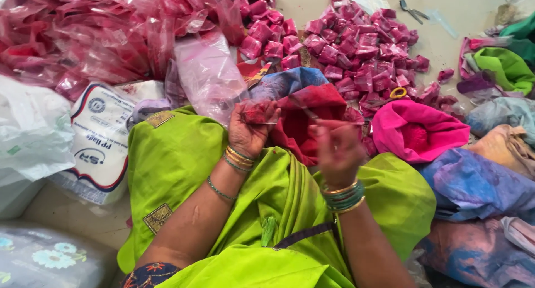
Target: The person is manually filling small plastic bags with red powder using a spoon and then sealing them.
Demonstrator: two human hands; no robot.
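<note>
Two bare hands meet above a lap draped in lime-green cloth, which fills the lower middle of the head view. Upper left lies a broad heap of loose pink-stained plastic bags; upper centre, spread on the floor, is a pile of small folded magenta packets. At the left edge rests a white plastic sack, and beside it a white printed bag with blue and red markings. Along the right side are bundles of cloth: a bright pink bundle holding pink powder, a blue-and-purple stained bundle below it, and a green cloth farther up. Just beyond the hands sits a red cloth bundle, with a blue cloth behind it. A clear, faintly pink plastic bag stands behind the left hand.

The left hand, bangles at the wrist, has its grip closed on a small clear pouch of red powder, pinched at the fingertips and held over the red cloth bundle. The right hand, also bangled, is blurred; its fingers are curled near the pouch's right end, but whether its grip closes on anything cannot be told. A yellow ring lies among the packets, and small scissors lie on the floor at upper right.
</note>
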